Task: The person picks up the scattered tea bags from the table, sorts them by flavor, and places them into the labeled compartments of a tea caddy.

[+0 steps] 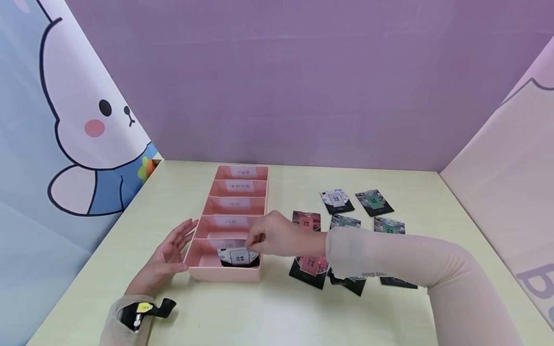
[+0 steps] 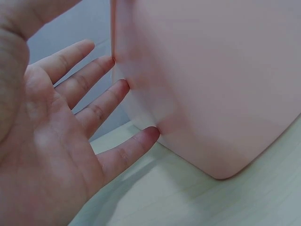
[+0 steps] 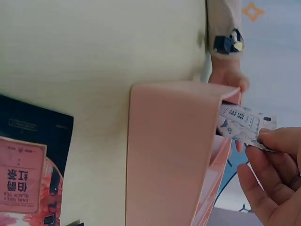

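Note:
A long pink divided box [image 1: 225,275] stands on the table, with white paper labels on the inner walls of its compartments. My right hand [image 1: 281,235] pinches a white-and-black tea sachet [image 1: 239,257] by its upper edge. The sachet's lower part is inside the nearest compartment, and its pale printed end sticks out over the rim in the right wrist view. At the box's left side, my left hand [image 1: 166,252] has its fingers spread. In the left wrist view its fingertips [image 2: 151,133] touch the pink outer wall.
Right of the box lie several tea sachets: a white one [image 1: 336,201], a green-labelled one [image 1: 374,202] and red ones [image 1: 309,266] among them. My right sleeve [image 1: 389,252] covers part of these rows. A purple cloth [image 1: 303,96] hangs behind the table.

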### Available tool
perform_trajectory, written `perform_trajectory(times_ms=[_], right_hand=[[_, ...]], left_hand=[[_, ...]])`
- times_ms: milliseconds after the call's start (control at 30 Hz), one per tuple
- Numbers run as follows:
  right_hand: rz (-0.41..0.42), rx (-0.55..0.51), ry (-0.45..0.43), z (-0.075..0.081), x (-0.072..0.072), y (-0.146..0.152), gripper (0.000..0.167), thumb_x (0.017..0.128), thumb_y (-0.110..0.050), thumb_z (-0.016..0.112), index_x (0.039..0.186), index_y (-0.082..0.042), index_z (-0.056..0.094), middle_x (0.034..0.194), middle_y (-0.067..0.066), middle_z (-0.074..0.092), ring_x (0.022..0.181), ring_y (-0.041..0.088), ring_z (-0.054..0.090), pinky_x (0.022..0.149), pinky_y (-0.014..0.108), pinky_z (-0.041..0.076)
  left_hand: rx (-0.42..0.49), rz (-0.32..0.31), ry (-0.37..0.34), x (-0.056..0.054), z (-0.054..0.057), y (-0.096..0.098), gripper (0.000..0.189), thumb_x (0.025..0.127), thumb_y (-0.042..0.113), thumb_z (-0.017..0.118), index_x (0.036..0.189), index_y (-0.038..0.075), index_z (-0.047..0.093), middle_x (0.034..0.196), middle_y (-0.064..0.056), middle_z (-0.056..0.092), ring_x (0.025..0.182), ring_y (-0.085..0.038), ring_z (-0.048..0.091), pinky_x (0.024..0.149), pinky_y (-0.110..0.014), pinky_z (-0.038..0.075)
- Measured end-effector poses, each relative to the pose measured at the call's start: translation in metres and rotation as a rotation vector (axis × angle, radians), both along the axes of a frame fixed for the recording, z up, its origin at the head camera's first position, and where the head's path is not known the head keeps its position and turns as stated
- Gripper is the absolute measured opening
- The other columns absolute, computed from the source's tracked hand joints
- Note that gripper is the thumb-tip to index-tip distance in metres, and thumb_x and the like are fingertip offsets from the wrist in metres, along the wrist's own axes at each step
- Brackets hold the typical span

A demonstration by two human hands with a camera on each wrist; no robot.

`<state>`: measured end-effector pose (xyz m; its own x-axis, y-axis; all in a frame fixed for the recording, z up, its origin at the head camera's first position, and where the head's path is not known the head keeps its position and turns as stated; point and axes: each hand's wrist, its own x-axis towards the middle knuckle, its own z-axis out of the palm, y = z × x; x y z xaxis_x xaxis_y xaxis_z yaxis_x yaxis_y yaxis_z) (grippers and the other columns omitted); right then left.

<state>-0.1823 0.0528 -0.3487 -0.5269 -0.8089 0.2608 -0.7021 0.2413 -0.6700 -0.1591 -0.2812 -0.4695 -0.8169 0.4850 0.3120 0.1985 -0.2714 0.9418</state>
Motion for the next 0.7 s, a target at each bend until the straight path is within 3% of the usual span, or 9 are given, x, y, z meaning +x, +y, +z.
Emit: perform_trajectory(times_ms=[267,400,567,700], right_hand=[[0.102,0.095,0.227,-0.011,0.012,0.0,0.008,0.086,0.0,0.075,0.091,-0.004,0.079,0.087,0.002,0.072,0.08,0.001,0.064,0.075,0.007,0.049],[0.153,0.14,0.451,-0.019,0.017,0.0,0.012,0.086,0.0,0.073,0.095,-0.007,0.078,0.087,0.0,0.07,0.078,0.003,0.062,0.077,0.005,0.047],[0.197,0.16,0.698,-0.027,0.024,0.002,0.017,0.083,0.002,0.071,0.096,-0.007,0.076,0.081,-0.002,0.06,0.071,0.007,0.05,0.067,0.009,0.044],[0.183,0.301,0.943,-0.029,0.031,0.004,0.018,0.086,-0.005,0.071,0.103,-0.01,0.074,0.087,-0.003,0.061,0.079,0.009,0.053,0.073,0.015,0.048]], left_hand=[[0.015,-0.014,0.004,-0.002,-0.001,0.0,0.092,0.084,-0.014,0.062,0.159,0.005,0.012,0.161,0.003,0.028,0.143,-0.009,0.032,0.11,-0.024,0.036],[0.008,-0.01,0.004,-0.002,0.0,0.0,0.092,0.084,-0.014,0.062,0.159,0.007,0.013,0.162,0.002,0.027,0.144,-0.01,0.031,0.11,-0.025,0.036],[-0.034,0.023,-0.051,0.001,0.001,0.0,0.092,0.084,-0.016,0.06,0.16,0.01,0.013,0.163,0.003,0.024,0.144,-0.008,0.03,0.109,-0.024,0.037],[-0.049,0.034,-0.07,0.002,0.001,0.0,0.093,0.084,-0.017,0.059,0.16,0.012,0.014,0.164,0.003,0.022,0.143,-0.006,0.031,0.109,-0.024,0.037]])
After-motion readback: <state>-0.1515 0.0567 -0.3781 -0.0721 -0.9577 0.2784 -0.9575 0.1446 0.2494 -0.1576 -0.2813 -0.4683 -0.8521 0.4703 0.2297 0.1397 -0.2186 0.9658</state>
